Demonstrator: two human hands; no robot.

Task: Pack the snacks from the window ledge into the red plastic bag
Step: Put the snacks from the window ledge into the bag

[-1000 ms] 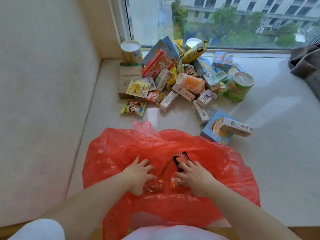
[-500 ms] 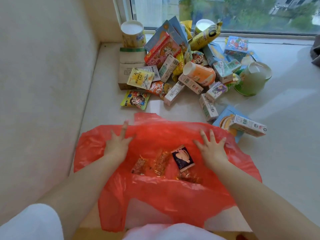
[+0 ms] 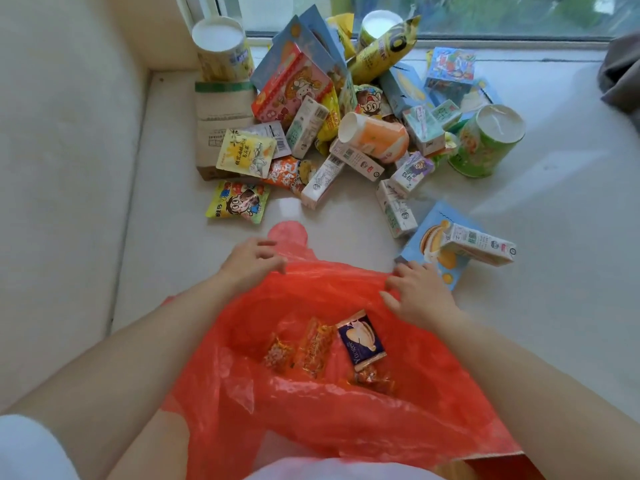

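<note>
The red plastic bag (image 3: 346, 410) lies open on the ledge in front of me. Inside it lie a dark blue snack packet (image 3: 361, 341) and several small orange wrapped snacks (image 3: 311, 351). My left hand (image 3: 251, 259) grips the bag's far rim on the left, fingers curled on the plastic. My right hand (image 3: 417, 292) holds the far rim on the right. A pile of snacks (image 3: 346, 119) sits beyond the bag near the window. Closest to the bag are a yellow cartoon packet (image 3: 239, 201) and a blue cake box (image 3: 433, 242) with a small carton (image 3: 478, 243) on it.
A white wall (image 3: 69, 168) bounds the ledge on the left and the window runs along the back. A green tube can (image 3: 486, 140) stands at the pile's right. Grey cloth (image 3: 623, 74) lies at the far right. The ledge (image 3: 561, 271) stretches away to the right.
Both hands came out of the bag's inside and moved to its far rim, spreading it wider. The view has shifted closer to the snack pile.
</note>
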